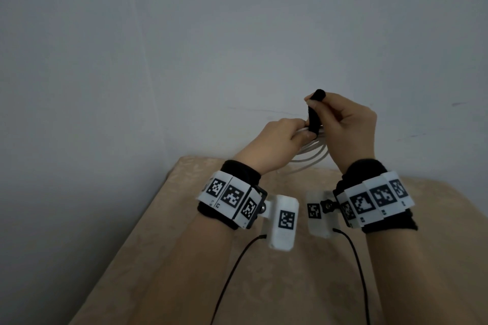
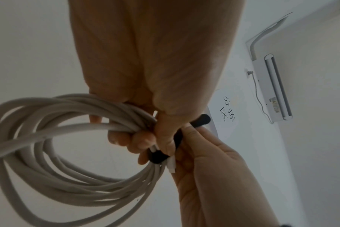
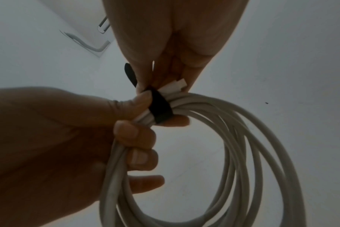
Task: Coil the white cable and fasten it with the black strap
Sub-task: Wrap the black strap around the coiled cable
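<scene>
Both hands busy — left hand [image 1: 280, 140] around coiled white cable [image 3: 233, 138], right hand [image 1: 346, 126] pinching black strap [image 1: 314, 113].

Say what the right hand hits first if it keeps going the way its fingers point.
Likely nothing but the wall. The right hand pinches the black strap above the white cable, fingers pointing up and away; only the bare wall lies beyond, though depth is unclear.

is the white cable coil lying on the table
No, the left hand grips the coiled white cable in the air above the beige table.
</scene>
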Motion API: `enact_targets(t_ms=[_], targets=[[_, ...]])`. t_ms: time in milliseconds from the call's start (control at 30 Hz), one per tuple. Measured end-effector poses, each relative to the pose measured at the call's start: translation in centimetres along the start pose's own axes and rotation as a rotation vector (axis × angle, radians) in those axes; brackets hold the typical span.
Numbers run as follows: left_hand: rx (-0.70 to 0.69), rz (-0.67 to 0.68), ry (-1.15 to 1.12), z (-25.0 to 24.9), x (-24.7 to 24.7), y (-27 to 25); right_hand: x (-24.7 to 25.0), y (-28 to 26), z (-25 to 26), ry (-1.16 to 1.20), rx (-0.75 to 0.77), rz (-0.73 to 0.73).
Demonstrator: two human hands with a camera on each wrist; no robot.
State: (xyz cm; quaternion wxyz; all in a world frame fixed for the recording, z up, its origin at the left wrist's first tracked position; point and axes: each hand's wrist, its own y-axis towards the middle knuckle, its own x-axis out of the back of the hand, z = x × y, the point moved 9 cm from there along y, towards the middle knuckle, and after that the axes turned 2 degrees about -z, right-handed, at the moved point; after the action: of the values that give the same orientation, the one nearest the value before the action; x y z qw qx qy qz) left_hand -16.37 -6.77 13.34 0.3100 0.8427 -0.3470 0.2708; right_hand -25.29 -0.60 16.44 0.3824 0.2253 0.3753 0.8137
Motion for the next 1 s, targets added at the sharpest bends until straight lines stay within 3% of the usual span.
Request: enact_targets(t_ms=[533, 1000], targets=[[-0.079, -0.038, 0.113, -0.2, 0.1, 0.2, 0.1, -0.1, -1.5, 0.051, -0.161, -0.035], [-0.091, -0.048, 0.218, -0.2, -0.1, 0.3, 0.4, 0.3, -1.7, 0.099, -0.190, 0.005]])
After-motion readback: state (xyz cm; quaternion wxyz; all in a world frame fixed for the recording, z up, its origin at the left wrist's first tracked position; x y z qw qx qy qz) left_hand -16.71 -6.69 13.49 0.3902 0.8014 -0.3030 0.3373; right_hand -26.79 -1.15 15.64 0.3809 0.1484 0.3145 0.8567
